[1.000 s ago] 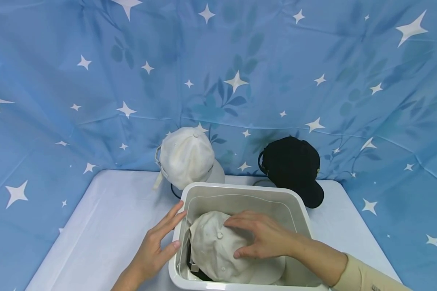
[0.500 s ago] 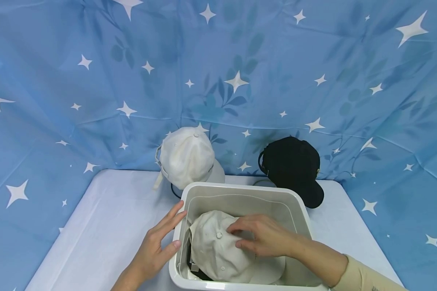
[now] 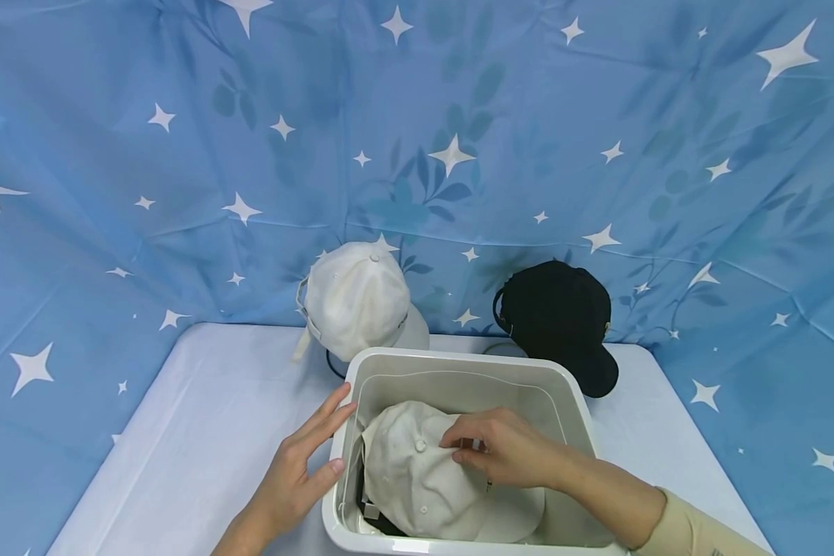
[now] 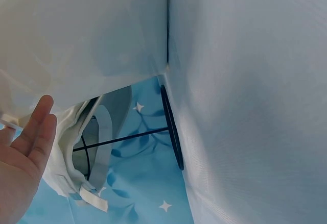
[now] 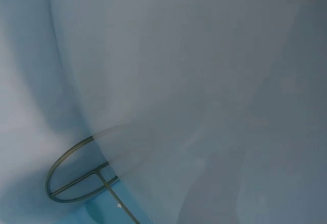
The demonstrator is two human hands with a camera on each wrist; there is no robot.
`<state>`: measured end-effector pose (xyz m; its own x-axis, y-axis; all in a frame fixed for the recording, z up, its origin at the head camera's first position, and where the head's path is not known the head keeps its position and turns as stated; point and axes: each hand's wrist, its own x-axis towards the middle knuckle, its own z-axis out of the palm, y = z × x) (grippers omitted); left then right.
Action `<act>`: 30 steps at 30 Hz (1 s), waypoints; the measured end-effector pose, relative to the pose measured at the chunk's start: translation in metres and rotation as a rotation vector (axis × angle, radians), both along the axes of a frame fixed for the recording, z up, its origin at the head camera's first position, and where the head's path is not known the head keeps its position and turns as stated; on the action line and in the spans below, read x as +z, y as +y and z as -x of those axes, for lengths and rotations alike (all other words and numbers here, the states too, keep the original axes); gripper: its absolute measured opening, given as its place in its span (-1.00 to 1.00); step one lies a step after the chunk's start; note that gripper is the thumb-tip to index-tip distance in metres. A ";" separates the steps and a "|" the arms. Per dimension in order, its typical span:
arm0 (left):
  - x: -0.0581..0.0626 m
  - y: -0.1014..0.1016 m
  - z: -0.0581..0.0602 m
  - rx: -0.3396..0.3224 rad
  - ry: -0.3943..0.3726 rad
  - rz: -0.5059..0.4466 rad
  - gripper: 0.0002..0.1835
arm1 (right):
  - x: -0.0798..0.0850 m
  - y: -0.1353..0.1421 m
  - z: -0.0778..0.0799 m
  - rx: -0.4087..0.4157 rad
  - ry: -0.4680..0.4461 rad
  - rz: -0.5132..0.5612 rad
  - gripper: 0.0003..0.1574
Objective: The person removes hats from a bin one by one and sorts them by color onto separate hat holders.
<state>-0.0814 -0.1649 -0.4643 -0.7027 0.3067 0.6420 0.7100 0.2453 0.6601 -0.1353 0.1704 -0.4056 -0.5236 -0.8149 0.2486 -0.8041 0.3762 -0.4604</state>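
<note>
An off-white baseball cap [image 3: 403, 463] lies crown up inside a pale plastic bin [image 3: 459, 357], its brim toward the bin's near right. My right hand [image 3: 510, 448] reaches in from the right and pinches the cloth of the crown beside the top button, fingertips and thumb close together. At the bin's left rim, my left hand [image 3: 295, 467] rests with fingers extended and touching the edge. Below the cap, dark material [image 3: 382, 525] shows along the bin's left side, mostly hidden. The right wrist view shows only the bin's wall [image 5: 204, 81], not the hand.
Behind the bin, a white cap [image 3: 354, 301] hangs on a black wire stand [image 4: 171, 127] at left. A black cap [image 3: 556, 316] sits at right, near a wire stand base [image 5: 61, 168]. The white-covered table [image 3: 201, 417] ends at a blue starry curtain [image 3: 417, 116].
The fingers of my right hand have closed from a wide spread to a pinch on the cap's crown, and its cloth has wrinkled slightly. My left hand stays at the rim.
</note>
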 end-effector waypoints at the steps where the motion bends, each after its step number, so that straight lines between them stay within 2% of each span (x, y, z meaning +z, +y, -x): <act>1: 0.000 0.000 0.000 0.000 0.001 0.000 -0.28 | 0.000 0.000 0.000 -0.003 -0.005 0.009 -0.70; 16: 0.001 -0.001 0.000 -0.001 0.003 0.000 -0.30 | 0.006 0.006 0.000 -0.035 -0.069 0.082 -0.67; 23: 0.000 -0.001 -0.001 0.005 0.006 0.005 -0.31 | 0.008 0.010 -0.001 -0.076 -0.133 0.107 -0.70; 30: 0.001 0.000 -0.001 0.010 -0.014 0.011 -0.31 | 0.011 0.013 0.000 -0.076 -0.179 0.161 -0.70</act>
<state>-0.0801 -0.1652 -0.4635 -0.7145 0.3066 0.6288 0.6984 0.2602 0.6667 -0.1352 0.1834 -0.3948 -0.6296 -0.7287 0.2696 -0.6763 0.3431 -0.6519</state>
